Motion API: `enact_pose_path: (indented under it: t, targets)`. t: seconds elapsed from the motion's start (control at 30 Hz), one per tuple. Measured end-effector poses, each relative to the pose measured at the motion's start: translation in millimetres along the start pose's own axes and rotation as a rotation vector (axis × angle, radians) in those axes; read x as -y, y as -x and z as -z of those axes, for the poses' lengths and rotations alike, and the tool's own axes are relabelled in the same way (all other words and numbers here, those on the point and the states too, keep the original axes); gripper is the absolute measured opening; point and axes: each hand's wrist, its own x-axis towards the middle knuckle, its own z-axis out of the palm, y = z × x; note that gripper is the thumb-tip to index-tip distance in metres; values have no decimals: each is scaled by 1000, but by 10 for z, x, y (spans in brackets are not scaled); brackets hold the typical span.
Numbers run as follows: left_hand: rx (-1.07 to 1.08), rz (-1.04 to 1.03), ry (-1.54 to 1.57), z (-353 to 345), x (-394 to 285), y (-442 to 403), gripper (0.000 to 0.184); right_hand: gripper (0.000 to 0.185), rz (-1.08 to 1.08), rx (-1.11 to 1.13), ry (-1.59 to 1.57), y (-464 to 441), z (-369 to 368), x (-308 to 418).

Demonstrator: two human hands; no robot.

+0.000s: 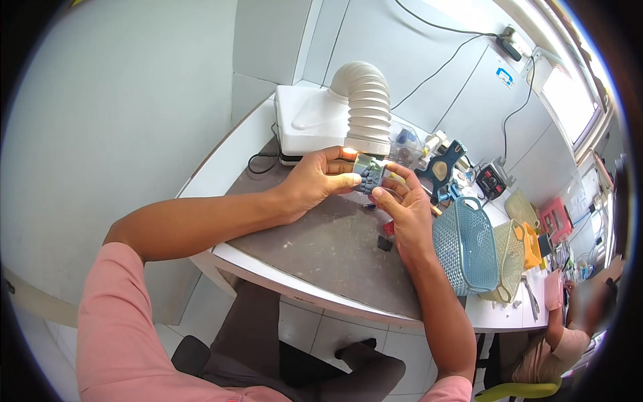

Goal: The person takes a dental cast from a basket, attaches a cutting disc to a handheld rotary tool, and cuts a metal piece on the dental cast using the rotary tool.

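Held up over the desk is a small blue-grey dental model (370,172) with rows of tooth-like bumps. The fingers and thumb of my left hand (315,177) pinch its left side. On its right side, my right hand (408,211) grips it between the thumb and fingers. Just behind the model hangs the mouth of a white ribbed hose (370,110), which comes out of a white box-shaped unit (305,124). Below my right hand, a small dark block (384,243) and a red piece (389,228) lie on the desk, partly hidden by that hand.
A dark mat (301,248) covers the desk before me. To the right stand a blue basket (465,251), a pale green basket (506,258), an orange container (531,244) and a blue frame-like tool (442,167). Farther right sits another person (556,348). Cables run along the wall.
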Motion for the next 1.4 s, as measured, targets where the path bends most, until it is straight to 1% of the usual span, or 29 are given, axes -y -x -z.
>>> enact_pose_path:
  t: [0.2,0.37,0.47,0.57,0.9,0.97,1.3,1.4]
  targets:
    - [9,-5,38,-7,-5,11,40,50,27,22,32,-6,12,-17]
    - [17,-11,-2,26,42,2,39,48,52,32,77,-4,30,-21]
    - [6,-36,26,13,34,2,38,50,48,36,76,-11,46,-20]
    - [-15,-5,-2,1,-10,19,36,52,38,34,63,-10,64,-34]
    - [-15,-9,-2,-20,-52,38,35,49,20,46,24,5,31,17]
    - [-16,-73,-35,-26,-46,33,35,51,29,43,7,8,25,18]
    - [-16,-79,-83,-28,-39,30,35,52,7,51,4,13,21,17]
    - [-40,-114,-42,-58,-38,39,32,52,12,59,11,16,23,13]
